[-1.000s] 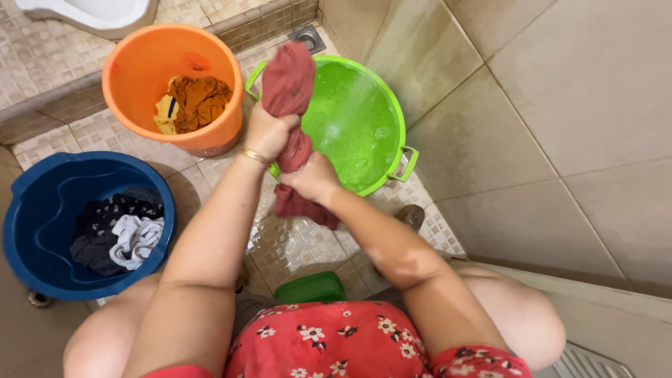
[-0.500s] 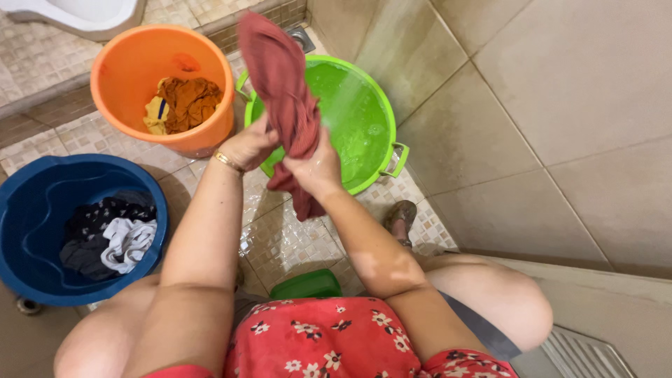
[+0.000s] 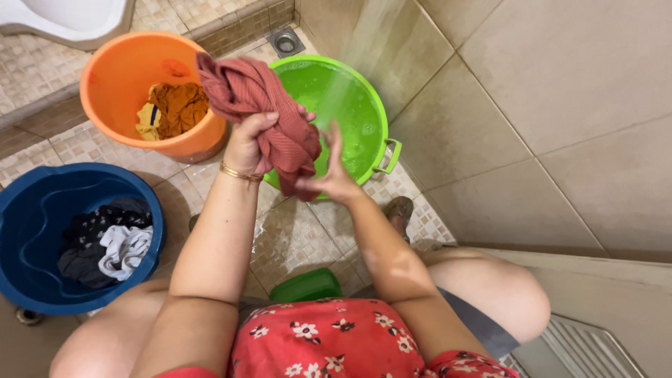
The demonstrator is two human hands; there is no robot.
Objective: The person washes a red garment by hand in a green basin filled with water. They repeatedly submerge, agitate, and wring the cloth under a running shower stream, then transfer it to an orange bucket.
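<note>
My left hand grips a wet dark-red cloth bunched up above the gap between the orange bucket and the green tub. My right hand is just right of the cloth with its fingers spread; the thumb and palm touch the cloth's lower edge. The green tub holds soapy water. The orange bucket holds brown and yellow clothes.
A blue tub at the left holds dark and white clothes. A floor drain sits at the wall corner. A green stool shows between my knees. Tiled wall rises on the right; a white squat pan is at top left.
The cloth was twisted between both hands, then lifted and gathered into my left hand. My right hand has opened and loosened its hold.
</note>
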